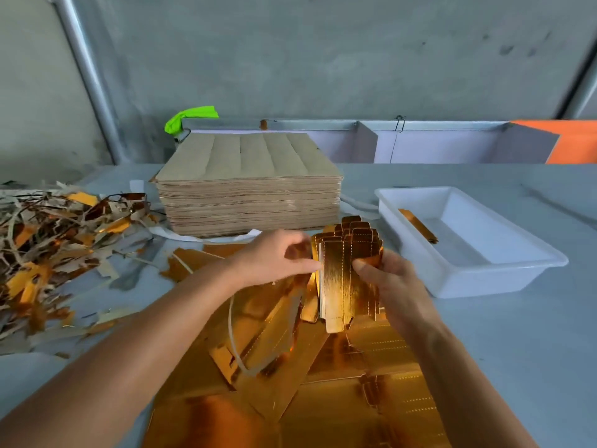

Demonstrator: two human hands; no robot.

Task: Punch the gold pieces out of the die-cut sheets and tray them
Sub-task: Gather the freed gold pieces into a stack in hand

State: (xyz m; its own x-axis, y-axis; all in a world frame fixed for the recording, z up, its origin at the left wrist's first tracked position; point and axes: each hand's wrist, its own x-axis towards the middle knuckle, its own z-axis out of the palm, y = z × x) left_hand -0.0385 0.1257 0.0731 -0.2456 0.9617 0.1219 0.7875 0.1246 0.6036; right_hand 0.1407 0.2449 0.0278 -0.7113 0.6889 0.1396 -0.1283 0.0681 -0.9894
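Note:
Both hands hold an upright bundle of gold pieces (344, 279) above the table's middle. My left hand (277, 257) pinches the bundle's left edge with curled fingers. My right hand (387, 286) grips its right side, thumb on the front face. Beneath the bundle lie gold die-cut sheets (371, 383) and loose gold pieces, spread toward the near edge. A white plastic tray (504, 276) stands to the right, with one gold piece (418, 226) lying inside against its left wall.
A tall stack of brown-backed sheets (248, 189) stands behind the hands. Gold and brown scrap strips (55, 247) are heaped on the left. A white strap (235, 344) loops over the gold sheets. A grey wall, a green object (187, 119) and an orange panel (571, 140) lie at the back.

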